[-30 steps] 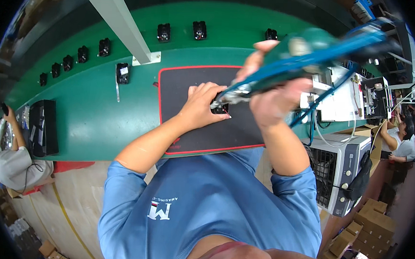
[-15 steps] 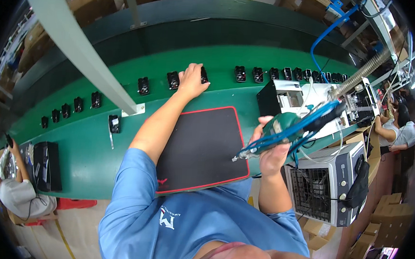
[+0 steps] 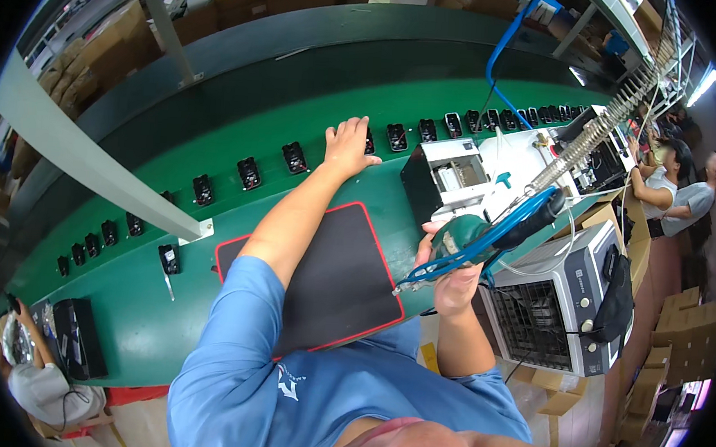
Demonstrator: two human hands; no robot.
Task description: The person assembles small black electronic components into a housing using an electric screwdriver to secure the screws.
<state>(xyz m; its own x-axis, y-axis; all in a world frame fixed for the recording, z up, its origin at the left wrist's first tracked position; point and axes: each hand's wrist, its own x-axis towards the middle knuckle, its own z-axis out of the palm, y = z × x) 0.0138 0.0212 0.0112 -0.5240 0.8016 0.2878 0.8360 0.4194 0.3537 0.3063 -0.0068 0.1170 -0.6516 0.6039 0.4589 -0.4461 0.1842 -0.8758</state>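
Observation:
My left hand (image 3: pixel 348 151) reaches over the green belt with its fingers stretched out and its thumb apart. A small black plastic housing (image 3: pixel 369 141) shows between the thumb and forefinger, partly hidden by the hand. To its left stands another black housing (image 3: pixel 294 158), and one more black housing (image 3: pixel 397 136) is on its right. My right hand (image 3: pixel 455 288) is closed around a green electric screwdriver (image 3: pixel 461 234) with blue cord wound along it. The tool's tip points left and down, above the right edge of a black mat (image 3: pixel 339 271) with a red border.
Several more housings line the belt (image 3: pixel 215 153). One housing (image 3: pixel 169 258) with a pale strip lies left of the mat, near a grey post (image 3: pixel 92 142). White machines (image 3: pixel 451 176) stand on the right, under a coiled spring (image 3: pixel 580 139). An air cooler (image 3: pixel 562 306) is beside me. Other people sit farther off.
The view has turned, so the bench sits differently in it. My left hand now lies flatter, with fingers more stretched, by a housing. My right hand still holds the screwdriver, slightly lower.

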